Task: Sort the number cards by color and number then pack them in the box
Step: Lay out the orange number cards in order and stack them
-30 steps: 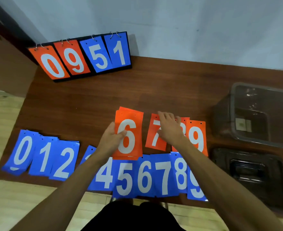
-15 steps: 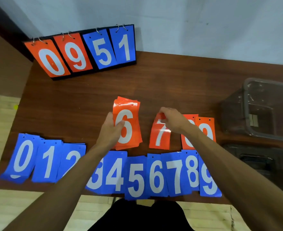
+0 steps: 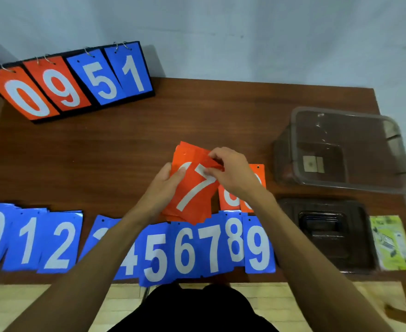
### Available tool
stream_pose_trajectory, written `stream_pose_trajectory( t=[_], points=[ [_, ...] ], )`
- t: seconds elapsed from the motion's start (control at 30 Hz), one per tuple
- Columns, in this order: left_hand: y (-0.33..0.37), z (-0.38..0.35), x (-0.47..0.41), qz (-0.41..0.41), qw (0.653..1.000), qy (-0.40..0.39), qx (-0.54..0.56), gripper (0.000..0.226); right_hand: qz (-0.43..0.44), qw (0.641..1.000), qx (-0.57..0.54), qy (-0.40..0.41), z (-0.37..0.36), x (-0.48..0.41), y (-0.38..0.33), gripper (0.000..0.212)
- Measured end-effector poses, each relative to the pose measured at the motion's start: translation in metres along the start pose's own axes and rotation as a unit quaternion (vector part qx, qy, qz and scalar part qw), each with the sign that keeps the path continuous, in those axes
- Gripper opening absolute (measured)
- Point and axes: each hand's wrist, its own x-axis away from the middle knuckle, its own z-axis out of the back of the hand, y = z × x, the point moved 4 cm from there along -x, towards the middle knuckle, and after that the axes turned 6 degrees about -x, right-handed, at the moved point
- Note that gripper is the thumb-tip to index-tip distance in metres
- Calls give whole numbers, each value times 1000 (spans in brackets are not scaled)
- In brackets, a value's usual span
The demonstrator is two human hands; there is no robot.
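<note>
My left hand [image 3: 165, 185] grips a stack of orange number cards [image 3: 192, 188] by its left edge, just above the table. An orange 7 card lies on top of that stack, pinched at its upper right corner by my right hand [image 3: 233, 171]. Two more orange cards [image 3: 230, 200], partly hidden by my right wrist, lie on the table to the right. A row of blue number cards [image 3: 185, 250] from 0 to 9 runs along the near table edge; my forearms cover parts of the 3 and 4. The clear plastic box [image 3: 341, 149] stands open at the right.
A flip scoreboard [image 3: 72, 85] reading 0 9 5 1 stands at the back left. The box's dark lid [image 3: 326, 233] lies in front of the box, with a green leaflet [image 3: 391, 243] at the table's right edge. A pale wall borders the far side of the wooden table [image 3: 101, 152].
My right hand picked up the orange 7 card and carried it left onto the stack in my left hand, covering the 6. The camera view shifted slightly.
</note>
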Motion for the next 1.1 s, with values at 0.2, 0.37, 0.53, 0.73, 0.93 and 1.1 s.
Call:
stream_pose_trajectory(
  t=[0.2,0.37,0.53,0.73,0.93,1.1],
  points=[
    [-5,-33,3,-3,998,-13,-57,23,-19,980,-180,80,9,10,24,24],
    [-9,-34,3,15,998,59,3,31,-98,991,-57,73,14,-6,71,36],
    [-14,-28,2,6,996,79,35,28,-38,947,309,-76,-18,-24,91,70],
    [-21,-7,-6,0,995,83,48,29,-16,931,363,-41,-26,-45,86,57],
    [-26,31,-10,-19,992,124,-5,34,-28,971,235,-32,-22,-64,53,44],
    [-19,55,-8,-32,988,141,-58,35,6,986,138,-90,7,-45,4,31]
  ],
)
